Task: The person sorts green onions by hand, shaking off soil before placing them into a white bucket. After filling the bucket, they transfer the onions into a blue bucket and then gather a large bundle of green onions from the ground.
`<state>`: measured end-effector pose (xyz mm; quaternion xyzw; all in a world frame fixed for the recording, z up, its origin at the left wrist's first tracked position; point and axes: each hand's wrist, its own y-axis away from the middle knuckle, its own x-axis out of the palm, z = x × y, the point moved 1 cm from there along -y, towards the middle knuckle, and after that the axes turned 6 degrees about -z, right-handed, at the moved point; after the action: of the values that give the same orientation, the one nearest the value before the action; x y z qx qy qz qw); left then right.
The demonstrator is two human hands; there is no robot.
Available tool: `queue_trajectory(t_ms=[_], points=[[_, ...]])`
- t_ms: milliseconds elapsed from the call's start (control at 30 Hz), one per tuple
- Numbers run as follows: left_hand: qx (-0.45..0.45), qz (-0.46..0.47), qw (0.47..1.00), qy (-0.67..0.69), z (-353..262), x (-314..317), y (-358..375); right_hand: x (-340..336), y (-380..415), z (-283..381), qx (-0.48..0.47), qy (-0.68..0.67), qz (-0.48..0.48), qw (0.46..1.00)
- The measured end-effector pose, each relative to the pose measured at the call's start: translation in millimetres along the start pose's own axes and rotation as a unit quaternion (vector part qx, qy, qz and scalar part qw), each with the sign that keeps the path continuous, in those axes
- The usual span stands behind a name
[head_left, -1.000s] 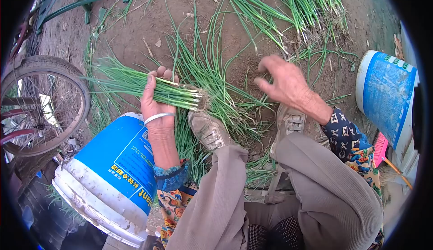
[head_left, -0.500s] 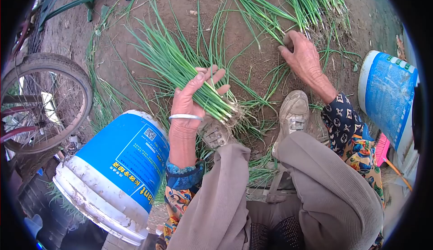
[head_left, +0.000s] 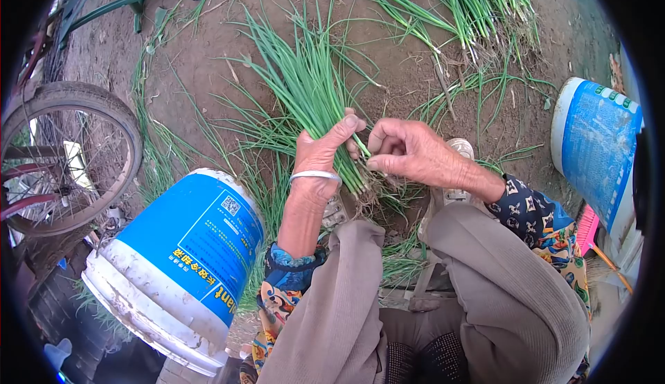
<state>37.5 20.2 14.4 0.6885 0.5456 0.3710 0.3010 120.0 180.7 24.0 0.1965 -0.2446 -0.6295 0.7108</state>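
A bunch of green onions (head_left: 308, 90) is wrapped in my left hand (head_left: 324, 152), its leaves fanning away from me and its rooty white ends pointing toward my shoes. My right hand (head_left: 415, 155) has come up against the bunch's right side. Its thumb and index finger are pinched at the lower end of a green onion stalk (head_left: 360, 144) there; the fingertips partly cover that end. Loose green onions (head_left: 270, 135) lie on the soil below and left of the bunch. Farther off, at the upper right, rests a bigger pile of green onions (head_left: 478, 10), roots toward me.
A blue-and-white bucket (head_left: 187, 245) stands close on my left, and another bucket (head_left: 597, 148) on the right beside a pink brush head (head_left: 587, 228). A bicycle wheel (head_left: 128, 131) is at far left, with green metal legs (head_left: 138, 0) above it. My shoes (head_left: 460, 150) are on the soil.
My right hand has moved from the upper-right pile down and left to the held bunch. My left hand has shifted slightly right, turning the bunch more upright in view.
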Motion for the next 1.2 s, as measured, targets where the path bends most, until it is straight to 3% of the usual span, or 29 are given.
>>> queue_trajectory(t_ms=[100,167,200,267,367,400,467,567,667,733,833,1033,1133,1167,1200], points=[[0.050,0.033,0.996,0.060,-7.1,-14.2,3.2,-41.3,-13.5,12.0,-0.090,0.187,-0.233,0.950],[0.099,0.069,0.988,0.095,-12.1,-23.2,9.3,-76.3,-33.0,-4.6,-0.176,0.329,-0.392,0.841],[0.100,0.094,0.984,0.115,-13.4,-21.5,10.4,-88.8,-39.9,-11.8,-0.162,0.375,-0.440,0.800],[0.102,0.143,0.972,0.157,-15.7,-14.5,12.1,-106.2,-47.0,-22.5,-0.096,0.392,-0.410,0.818],[0.074,0.081,0.988,0.113,-7.9,-7.2,4.1,-91.3,-36.3,-14.5,-0.060,0.327,-0.373,0.866],[0.065,0.064,0.991,0.101,-5.3,-4.5,0.5,-78.6,-29.2,-7.5,-0.056,0.237,-0.343,0.907],[0.055,0.044,0.993,0.092,-3.5,3.0,-5.8,-48.3,-12.7,4.5,-0.035,0.152,-0.250,0.956],[0.039,0.028,0.997,0.062,0.1,6.4,-12.1,-18.3,-0.7,7.9,-0.080,0.123,-0.106,0.984],[0.039,-0.013,0.996,0.078,-1.1,6.1,-7.9,-36.7,-2.5,15.9,-0.106,0.192,-0.206,0.954],[0.045,-0.012,0.994,0.099,-0.1,1.2,-7.4,-71.5,-17.2,-0.7,-0.124,0.286,-0.379,0.871],[0.038,0.035,0.992,0.118,4.2,-6.7,-12.7,-117.2,-22.1,-21.4,-0.103,0.421,-0.480,0.763],[0.013,0.068,0.986,0.148,-2.8,1.7,-6.2,-134.2,-23.7,-28.8,-0.048,0.333,-0.476,0.813],[0.011,0.087,0.983,0.161,-3.2,1.0,-7.7,-124.0,-20.9,-22.4,0.004,0.092,-0.425,0.901],[0.011,0.087,0.983,0.163,-3.2,1.3,-8.2,-115.5,-15.2,-18.8,0.032,-0.046,-0.352,0.934],[0.011,0.088,0.982,0.164,-3.1,2.1,-8.7,-103.7,-13.8,-17.6,0.018,-0.031,-0.322,0.946]])
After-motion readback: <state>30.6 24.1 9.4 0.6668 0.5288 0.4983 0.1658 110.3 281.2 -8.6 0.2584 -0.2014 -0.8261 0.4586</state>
